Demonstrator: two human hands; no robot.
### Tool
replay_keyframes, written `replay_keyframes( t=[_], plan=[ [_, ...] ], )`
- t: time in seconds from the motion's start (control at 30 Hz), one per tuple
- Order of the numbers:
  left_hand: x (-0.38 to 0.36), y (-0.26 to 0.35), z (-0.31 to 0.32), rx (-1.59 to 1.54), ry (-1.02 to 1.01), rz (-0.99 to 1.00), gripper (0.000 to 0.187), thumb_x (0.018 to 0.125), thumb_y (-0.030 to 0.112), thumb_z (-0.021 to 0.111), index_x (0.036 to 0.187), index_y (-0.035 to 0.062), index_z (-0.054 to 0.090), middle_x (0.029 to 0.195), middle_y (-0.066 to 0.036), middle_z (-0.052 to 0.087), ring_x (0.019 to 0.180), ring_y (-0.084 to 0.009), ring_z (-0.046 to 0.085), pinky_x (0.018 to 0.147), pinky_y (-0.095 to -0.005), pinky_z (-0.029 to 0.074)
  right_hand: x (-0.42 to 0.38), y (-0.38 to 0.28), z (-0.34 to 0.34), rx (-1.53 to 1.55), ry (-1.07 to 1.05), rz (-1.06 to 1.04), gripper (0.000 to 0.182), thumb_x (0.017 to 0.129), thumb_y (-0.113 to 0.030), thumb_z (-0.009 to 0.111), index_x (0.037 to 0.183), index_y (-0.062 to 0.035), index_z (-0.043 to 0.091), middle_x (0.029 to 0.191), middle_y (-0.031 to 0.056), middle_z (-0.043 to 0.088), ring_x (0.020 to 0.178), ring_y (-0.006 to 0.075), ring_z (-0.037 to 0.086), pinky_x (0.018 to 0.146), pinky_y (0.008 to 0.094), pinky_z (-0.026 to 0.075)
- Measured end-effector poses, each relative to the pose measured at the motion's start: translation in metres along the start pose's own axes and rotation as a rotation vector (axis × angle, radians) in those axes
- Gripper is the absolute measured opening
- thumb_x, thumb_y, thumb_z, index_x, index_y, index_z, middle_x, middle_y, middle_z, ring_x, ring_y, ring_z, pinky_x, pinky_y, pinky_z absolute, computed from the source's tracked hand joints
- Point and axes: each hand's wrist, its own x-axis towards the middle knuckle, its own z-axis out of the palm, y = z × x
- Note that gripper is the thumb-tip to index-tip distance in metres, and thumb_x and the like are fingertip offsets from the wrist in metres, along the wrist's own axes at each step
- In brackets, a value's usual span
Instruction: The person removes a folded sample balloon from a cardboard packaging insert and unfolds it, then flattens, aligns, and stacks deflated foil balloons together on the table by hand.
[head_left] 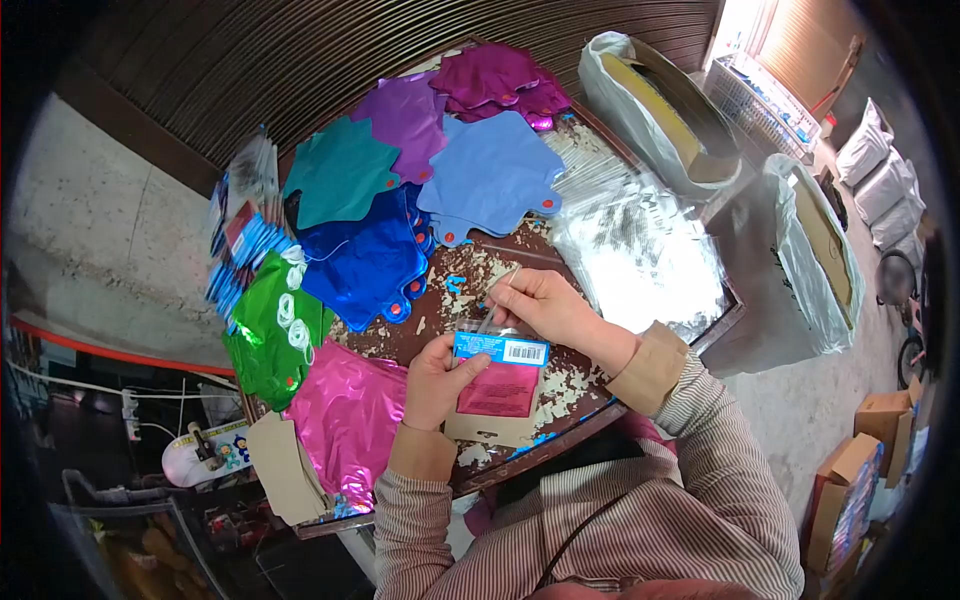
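Grasping with left hand (433, 388), thumb laid across the front, a flat packet with a bright blue header card, white barcode label and shiny pink lower part (500, 390). Pinching with right hand (543, 303), just above the packet, a thin pale strip (487, 320); too fine to tell whether joined to the packet. Just below both hands, partly hidden under the packet, a tan card with a slotted hole (490, 432).

Under and around both hands, a dark brown tabletop with flaking pale paint (445, 308). Beyond the table, a brown ribbed shutter (350, 55); well out to the right of right hand, a grey concrete floor (765, 420).

Just left of left hand, a crumpled glossy pink foil sheet (350, 405); farther left, a green foil sheet (262, 335) topped with coils of white string (287, 308). Ahead of left hand, overlapping, dark blue foil shapes (365, 265), a teal foil shape (340, 170) and a violet foil shape (402, 115). Straight ahead of right hand, pale blue foil shapes (495, 170), with magenta foil shapes (490, 75) farthest off. Spread right of right hand, a heap of clear plastic sleeves (650, 265). Past those, crowding the table's right side, two large open whitish sacks (800, 255).
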Motion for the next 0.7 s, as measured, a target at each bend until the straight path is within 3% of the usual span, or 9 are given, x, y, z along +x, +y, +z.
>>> replay_keyframes(
  t=[0.33, 0.5, 0.7],
  plan=[
    [-0.002, 0.004, 0.004, -0.004, 0.018, -0.007, 0.034, 0.084, -0.004, 0.065, 0.116, -0.0043, 0.055, 0.099, -0.011, 0.067, 0.08, -0.0119, 0.064, 0.072, -0.0195, 0.052, 0.002, 0.002, -0.001, 0.016, 0.074, -0.003, 0.017, 0.093, -0.016, 0.058, 0.089, -0.0024, 0.067, 0.072, 0.0028, 0.065, 0.062, 0.0068, 0.056, 0.059, 0.0175, 0.045],
    [-0.002, 0.004, 0.003, 0.005, 0.019, -0.006, 0.036, 0.084, -0.004, 0.064, 0.118, -0.0047, 0.054, 0.1, -0.011, 0.067, 0.081, -0.0124, 0.064, 0.072, -0.0195, 0.052, -0.001, -0.007, -0.002, -0.057, 0.0, 0.076, 0.017, 0.091, -0.016, 0.059, 0.086, -0.0024, 0.068, 0.071, 0.0022, 0.066, 0.061, 0.0068, 0.055, 0.058, 0.0168, 0.044],
    [-0.002, 0.003, 0.001, 0.025, 0.015, 0.024, 0.036, 0.084, -0.004, 0.064, 0.118, -0.0049, 0.054, 0.1, -0.012, 0.067, 0.08, -0.0124, 0.064, 0.071, -0.0192, 0.052, 0.0, -0.002, -0.008, -0.072, 0.129, 0.073, 0.017, 0.089, -0.017, 0.061, 0.083, -0.0028, 0.069, 0.07, 0.0017, 0.066, 0.059, 0.0065, 0.054, 0.055, 0.0174, 0.043]
  ],
)
